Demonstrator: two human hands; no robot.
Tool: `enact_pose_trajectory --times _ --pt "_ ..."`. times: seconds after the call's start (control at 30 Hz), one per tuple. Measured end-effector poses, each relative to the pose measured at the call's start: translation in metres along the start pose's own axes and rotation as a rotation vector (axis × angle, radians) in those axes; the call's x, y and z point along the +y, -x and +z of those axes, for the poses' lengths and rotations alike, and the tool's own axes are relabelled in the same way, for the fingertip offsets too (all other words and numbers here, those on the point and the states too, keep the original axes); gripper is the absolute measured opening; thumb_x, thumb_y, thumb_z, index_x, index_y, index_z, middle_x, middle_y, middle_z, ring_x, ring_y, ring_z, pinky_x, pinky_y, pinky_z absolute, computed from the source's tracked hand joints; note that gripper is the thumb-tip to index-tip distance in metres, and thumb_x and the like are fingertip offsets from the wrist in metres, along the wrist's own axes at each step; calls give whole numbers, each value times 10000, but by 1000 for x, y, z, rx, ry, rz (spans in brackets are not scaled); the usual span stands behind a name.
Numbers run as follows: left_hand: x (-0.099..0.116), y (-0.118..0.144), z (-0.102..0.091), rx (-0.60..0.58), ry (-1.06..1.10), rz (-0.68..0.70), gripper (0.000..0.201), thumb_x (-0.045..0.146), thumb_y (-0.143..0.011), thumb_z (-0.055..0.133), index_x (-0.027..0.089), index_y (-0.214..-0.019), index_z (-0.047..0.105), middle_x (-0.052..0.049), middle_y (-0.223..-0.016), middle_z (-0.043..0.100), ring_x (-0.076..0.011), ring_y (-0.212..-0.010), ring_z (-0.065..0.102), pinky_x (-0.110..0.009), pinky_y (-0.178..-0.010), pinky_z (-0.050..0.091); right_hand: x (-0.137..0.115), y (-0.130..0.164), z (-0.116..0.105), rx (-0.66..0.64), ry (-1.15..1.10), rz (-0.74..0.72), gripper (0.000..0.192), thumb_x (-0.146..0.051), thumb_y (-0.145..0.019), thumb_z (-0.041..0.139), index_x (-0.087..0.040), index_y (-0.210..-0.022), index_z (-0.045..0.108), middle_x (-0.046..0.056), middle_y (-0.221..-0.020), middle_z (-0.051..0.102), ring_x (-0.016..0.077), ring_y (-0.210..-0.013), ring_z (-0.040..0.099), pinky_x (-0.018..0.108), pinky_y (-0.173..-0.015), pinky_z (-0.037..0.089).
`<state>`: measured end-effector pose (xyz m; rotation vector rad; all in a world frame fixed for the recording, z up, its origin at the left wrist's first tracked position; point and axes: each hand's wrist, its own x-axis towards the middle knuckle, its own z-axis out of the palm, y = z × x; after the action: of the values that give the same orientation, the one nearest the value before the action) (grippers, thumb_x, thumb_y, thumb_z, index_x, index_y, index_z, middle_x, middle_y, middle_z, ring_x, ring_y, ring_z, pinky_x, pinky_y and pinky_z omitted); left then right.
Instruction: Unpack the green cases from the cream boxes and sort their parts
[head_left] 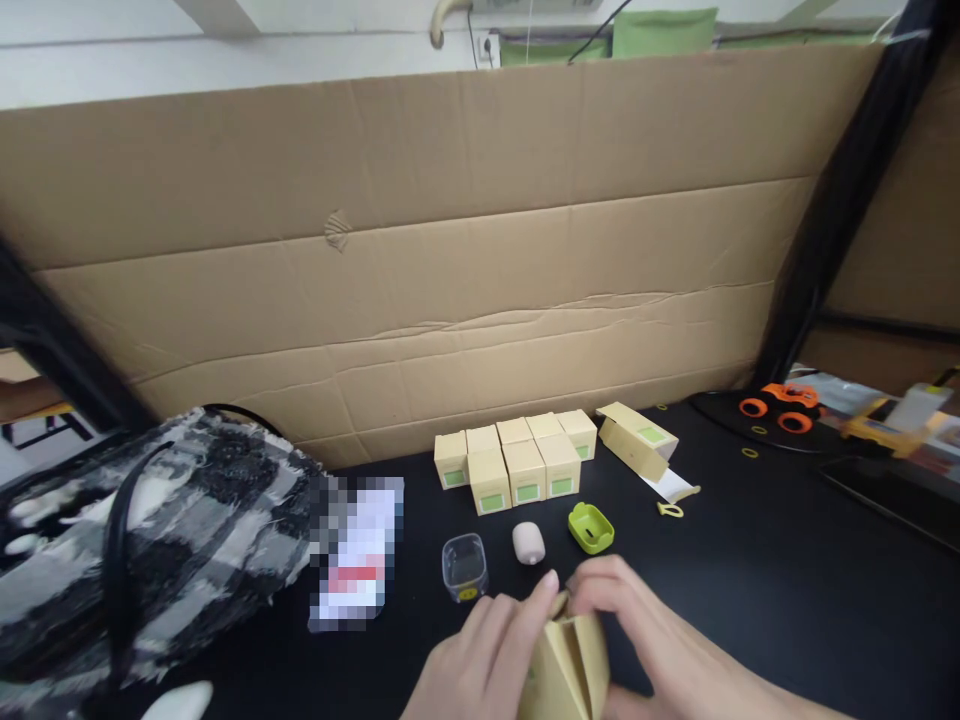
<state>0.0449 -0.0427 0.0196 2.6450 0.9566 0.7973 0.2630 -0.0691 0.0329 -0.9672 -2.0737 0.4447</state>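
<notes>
Currently gripping a yellow box (553,672) at the view's near edge, with fingers of left hand (480,655) and right hand (637,622) bent round its gaping top. Just beyond, can see a clear container (465,565), a pale rounded piece (529,543) and a green cover (591,528); farther off, clustered boxes (525,462).
</notes>
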Motion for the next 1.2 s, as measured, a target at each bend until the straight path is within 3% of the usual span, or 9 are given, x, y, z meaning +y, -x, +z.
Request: enact_pose_trajectory --times 0.1,0.27,0.4,0.63,0.73,0.87,0.97,1.1,1.2 --pt "-5 -2 -3 -28 -13 -12 773 237 -784 657 287 -1444 258 -81 -1004 639 -259 -883 645 -267 -650 532 5 3 0 76 1 -103 383 -235 -729 737 -274 -923 409 20 -937 565 165 -819 614 249 -702 549" --pt "-15 -3 -4 -94 -70 88 674 199 -671 731 227 -1279 443 -118 -1091 618 -280 -919 636 -321 -677 570 -4 -4 -15 -148 -135 -119 62 -269 -919 497 -266 -980 487 34 -969 638 132 -836 644 219 -725 535" --pt "-12 -8 -7 -129 -232 226 398 100 -696 602 182 -1084 574 -149 -1123 647 -291 -947 663 -349 -740 588 -4 -6 -15 -238 176 -260 183 -187 -935 452 -238 -1097 520 42 -1001 700 149 -838 664 255 -746 502" --pt "-10 -5 1 -138 -514 401 269 69 -813 478 194 -999 626 -134 -1194 660 -303 -1113 607 -392 -924 521 14 -4 13 -31 481 -253 149 -180 -893 455 -201 -821 584 8 -679 626 146 -569 571 289 -544 360" --pt "-10 -4 2 -133 -381 312 440 47 -785 486 184 -1203 509 -158 -1252 616 -304 -1150 580 -408 -938 511 17 -4 13 73 345 -203 145 -101 -847 456 -208 -820 550 -9 -659 601 135 -584 563 278 -572 375" --pt "-6 -6 -8 -8 -29 114 638 106 -740 602 225 -1292 305 -161 -1268 596 -267 -1107 616 -354 -881 539 21 -3 -1 165 -207 158 103 -215 -942 383 -234 -904 477 64 -1038 616 178 -965 598 318 -802 475" --pt "-1 -10 -19 19 72 -28 575 152 -728 664 271 -1211 375 -104 -1186 652 -258 -979 677 -320 -788 555 28 -2 -18 208 -518 391 177 -347 -992 282 -247 -942 420 76 -1072 618 196 -997 600 358 -843 491" --pt "5 -14 -27 -3 225 -331 472 240 -656 734 262 -1066 501 -14 -810 720 -241 -671 695 -284 -555 509 32 -2 -42 140 -320 479 240 -430 -981 283 -245 -940 431 42 -953 627 187 -877 607 325 -789 499" --pt "8 -15 -26 137 382 -412 493 206 -622 717 263 -1045 470 0 -824 706 -229 -722 682 -291 -609 502 29 -3 -50 -52 -71 426 234 -399 -988 262 -248 -940 434 20 -878 613 167 -784 597 289 -710 491"
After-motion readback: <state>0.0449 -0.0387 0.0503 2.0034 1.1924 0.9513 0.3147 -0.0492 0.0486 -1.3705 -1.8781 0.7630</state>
